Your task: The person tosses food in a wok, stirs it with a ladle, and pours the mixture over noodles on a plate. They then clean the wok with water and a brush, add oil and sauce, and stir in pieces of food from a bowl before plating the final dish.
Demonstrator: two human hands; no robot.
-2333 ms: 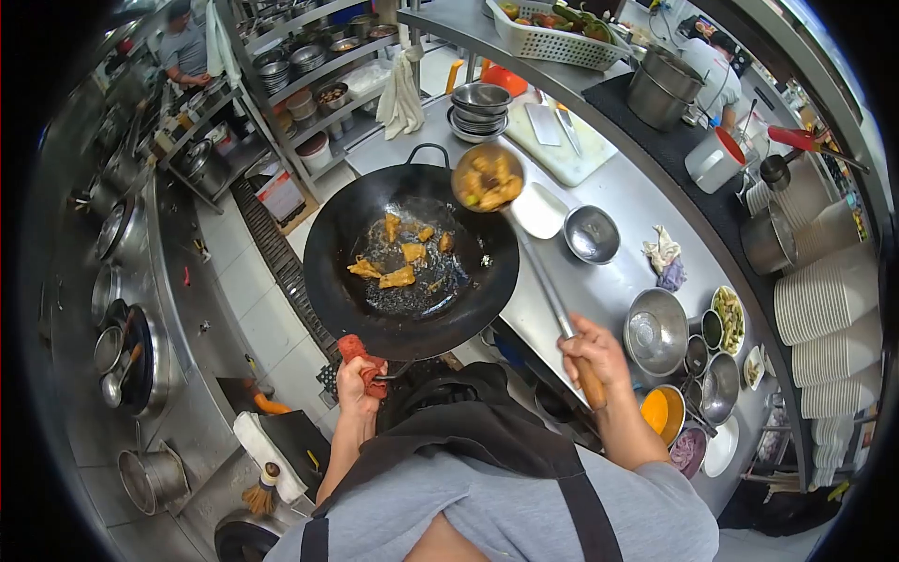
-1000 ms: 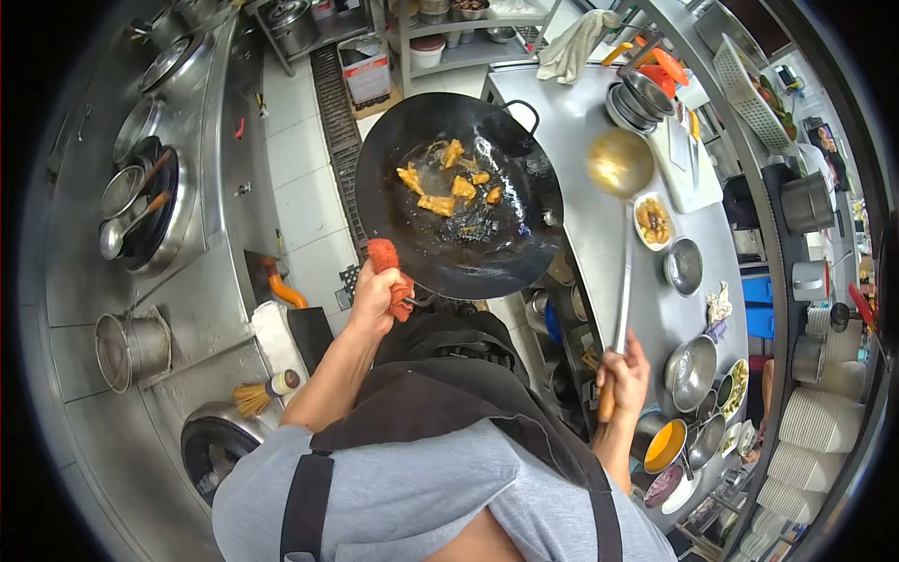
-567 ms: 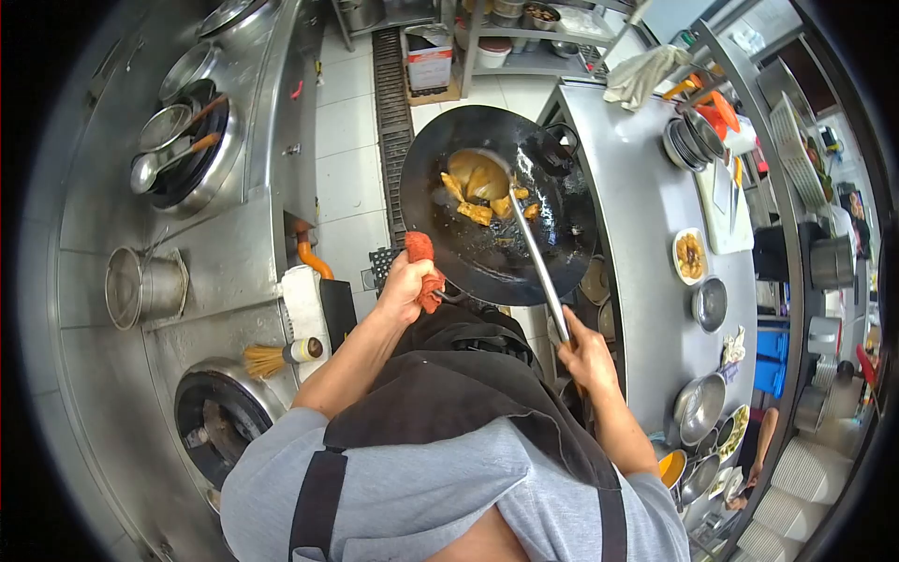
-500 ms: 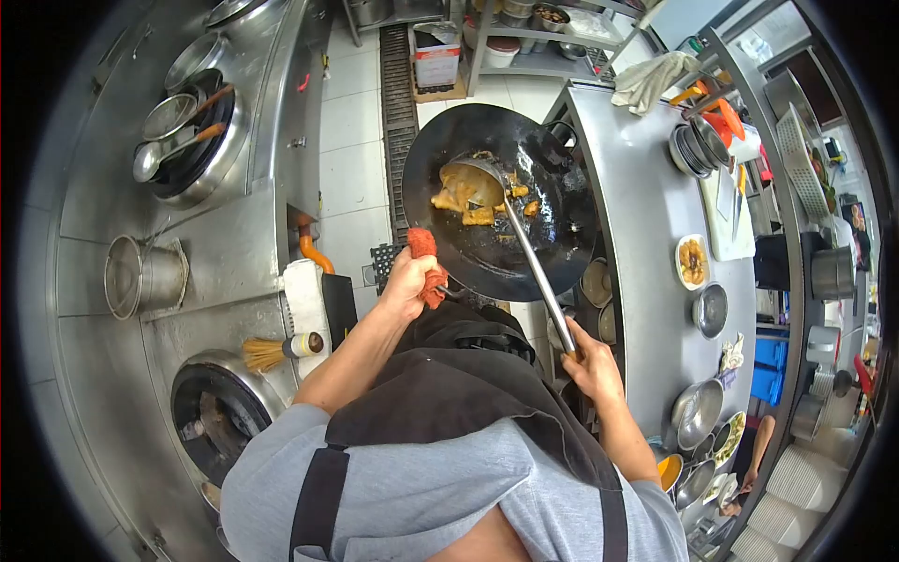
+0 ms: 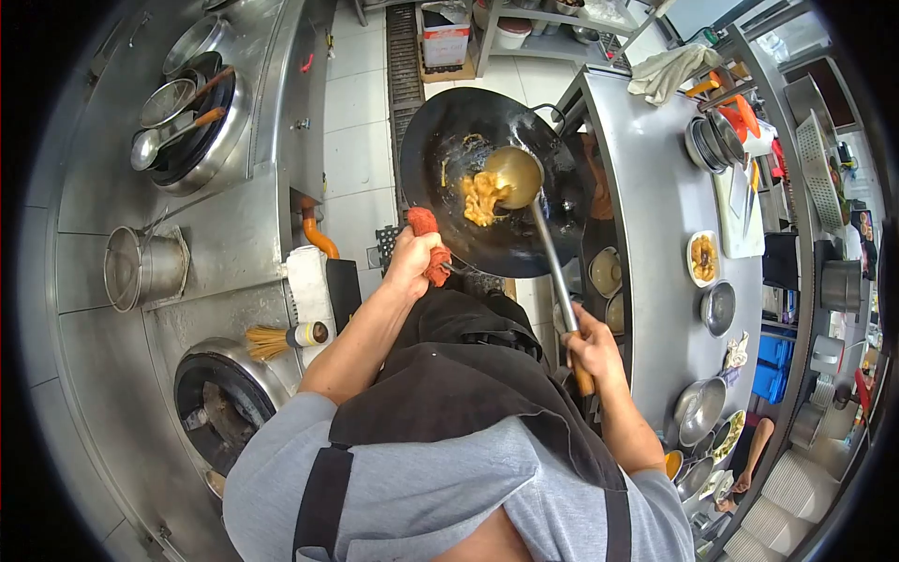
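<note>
A large dark wok (image 5: 435,122) hangs over the floor in front of me, tilted. My left hand (image 5: 409,263) is wrapped round a red cloth (image 5: 424,223) at the wok's near-left handle, which the cloth mostly covers. With my right hand (image 5: 594,347) I grip the wooden-ended handle of a long metal ladle (image 5: 551,245). The ladle's bowl sits in the wok, right beside a clump of glossy yellow-brown food (image 5: 481,198). Sauce streaks and small bits cling to the wok's wall.
The steel counter (image 5: 655,215) at right bears a white dish of food (image 5: 702,258), a metal bowl (image 5: 718,309) and a cutting board (image 5: 742,220). Left, the stove holds a wok burner (image 5: 220,403), a bamboo brush (image 5: 272,339) and a strainer pot (image 5: 140,269). Another person's arm (image 5: 757,454) shows lower right.
The ladle bowl has shifted right and turned over, its handle drawn back towards me. The scattered food pieces are now gathered in one clump. Both hands keep their grips.
</note>
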